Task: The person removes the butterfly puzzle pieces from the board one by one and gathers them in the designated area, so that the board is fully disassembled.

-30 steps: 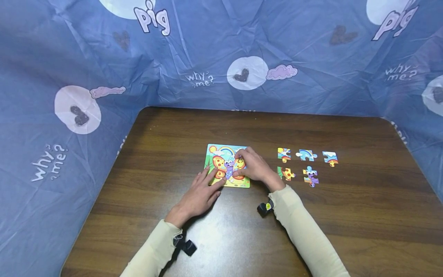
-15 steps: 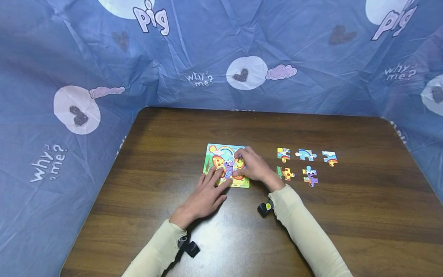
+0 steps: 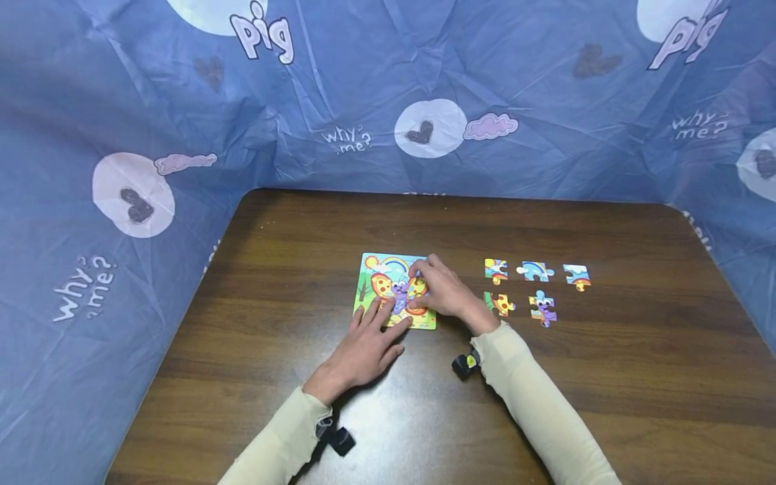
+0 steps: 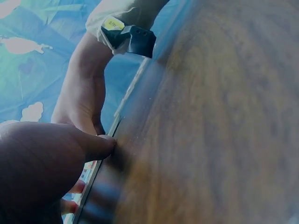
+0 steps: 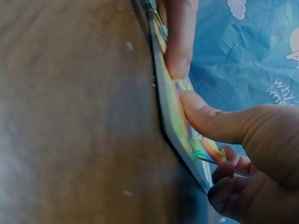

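Note:
A square butterfly puzzle board (image 3: 365,288) lies on the brown table, with a sun and rainbow across its top. My left hand (image 3: 358,351) rests its spread, fairly straight fingertips on the board's lower edge. Over the board's right side is my right hand (image 3: 447,291), thumb and fingers curled. In the right wrist view, that hand holds a colourful puzzle piece (image 5: 212,150), which stands tilted up from the board surface. The right palm and fingers hide the board's right part. In the left wrist view, the left thumb (image 4: 100,147) lies along the board's edge.
Several loose puzzle pieces lie in two rows right of the board, among them a rainbow piece (image 3: 535,271) and a purple face piece (image 3: 543,310). A blue printed cloth (image 3: 339,81) hangs behind the table (image 3: 606,377).
My left hand has slid a little to the right along the board's lower edge, uncovering more of its left side. The right hand has stayed nearly still over the right side.

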{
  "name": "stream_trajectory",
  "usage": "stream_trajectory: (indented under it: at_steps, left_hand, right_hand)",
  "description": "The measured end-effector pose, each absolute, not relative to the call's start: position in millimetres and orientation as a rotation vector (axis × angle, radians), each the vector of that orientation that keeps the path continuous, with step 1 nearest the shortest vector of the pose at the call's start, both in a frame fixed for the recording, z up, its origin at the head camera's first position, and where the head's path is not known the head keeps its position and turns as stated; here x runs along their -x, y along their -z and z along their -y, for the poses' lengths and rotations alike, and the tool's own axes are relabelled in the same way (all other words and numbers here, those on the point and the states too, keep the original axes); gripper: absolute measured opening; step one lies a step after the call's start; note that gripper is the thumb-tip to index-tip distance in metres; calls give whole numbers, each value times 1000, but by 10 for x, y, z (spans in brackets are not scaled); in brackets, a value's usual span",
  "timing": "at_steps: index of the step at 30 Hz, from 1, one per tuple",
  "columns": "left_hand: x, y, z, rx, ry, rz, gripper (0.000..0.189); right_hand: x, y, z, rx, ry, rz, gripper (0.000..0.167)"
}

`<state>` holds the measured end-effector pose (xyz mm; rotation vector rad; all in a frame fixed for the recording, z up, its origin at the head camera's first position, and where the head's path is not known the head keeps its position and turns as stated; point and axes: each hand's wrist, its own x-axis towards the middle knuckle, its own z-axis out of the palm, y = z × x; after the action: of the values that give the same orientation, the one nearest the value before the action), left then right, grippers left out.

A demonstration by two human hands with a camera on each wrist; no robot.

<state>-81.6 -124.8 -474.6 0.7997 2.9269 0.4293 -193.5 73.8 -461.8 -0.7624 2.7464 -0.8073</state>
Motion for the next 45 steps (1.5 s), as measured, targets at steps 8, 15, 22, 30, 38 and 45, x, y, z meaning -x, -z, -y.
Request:
stream_trajectory:
  at_steps: [8, 15, 22, 30, 38, 45]
  left_hand:
    - [804, 4776, 1263, -809, -480, -2937, 47]
    - [815, 4790, 1268, -801, -492, -2924, 47]
    - [820, 4791, 1260, -810, -500, -2923, 46]
    - [822, 4793, 1261, -818, -508, -2927, 46]
    - [822, 4814, 1267, -822, -533, -2930, 46]
    - [823, 4810, 1272, -806, -528, -2915, 47]
  right_hand:
    - [1989, 4566, -820, 946, 806, -2696, 48]
    - [2048, 4510, -840, 999, 754, -2649, 49]
    - [2129, 4435, -812, 1047, 669, -2617, 42]
    - [2136, 4378, -847, 1052, 586, -2632, 37]
    - [2129, 4445, -950, 1138, 641, -2663, 33]
    - [2104, 4424, -1035, 1095, 733, -2676, 34]
